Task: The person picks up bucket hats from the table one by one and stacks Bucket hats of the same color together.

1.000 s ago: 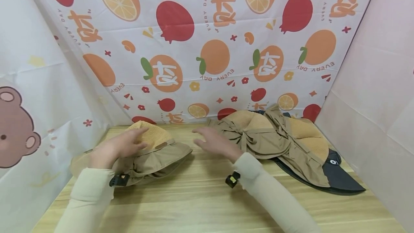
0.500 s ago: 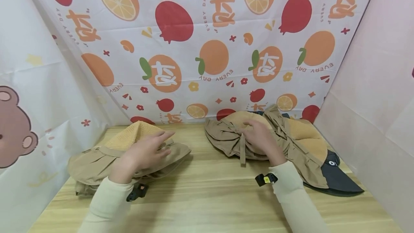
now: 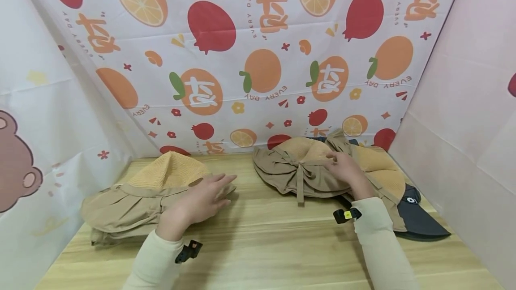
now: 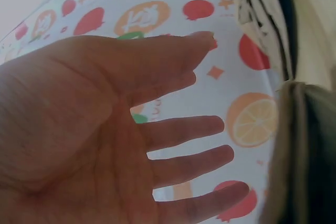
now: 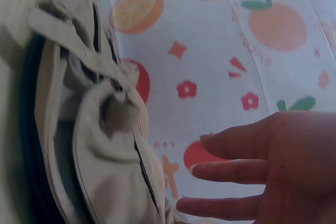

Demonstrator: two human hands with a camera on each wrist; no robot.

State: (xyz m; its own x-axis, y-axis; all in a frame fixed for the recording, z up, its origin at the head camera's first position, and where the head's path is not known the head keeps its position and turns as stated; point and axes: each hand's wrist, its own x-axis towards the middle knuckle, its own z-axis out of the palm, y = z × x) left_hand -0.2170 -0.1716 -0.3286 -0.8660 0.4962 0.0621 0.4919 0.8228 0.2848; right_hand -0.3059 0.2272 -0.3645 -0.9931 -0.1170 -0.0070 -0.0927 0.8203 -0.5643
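On the left of the table lies a khaki sun hat (image 3: 125,209) with a yellow woven crown. My left hand (image 3: 197,202) hovers over its right part, fingers spread and straight, holding nothing in the left wrist view. On the right sits a second khaki hat (image 3: 282,169) with a tied strap hanging from its front. My right hand (image 3: 348,171) is over the right side of this hat; in the right wrist view its fingers stretch out beside the hat with nothing between them. Whether they touch the fabric I cannot tell.
Behind and right of the second hat lies another hat (image 3: 380,164) with a woven crown and a dark visor (image 3: 421,218). A fruit-printed cloth (image 3: 225,79) closes off the back of the wooden table (image 3: 258,245). White sheets hang at both sides.
My right hand has moved right, from the gap between the hats across the second hat, whose strap now hangs down straight. My left hand has shifted right and nearer over the left hat.
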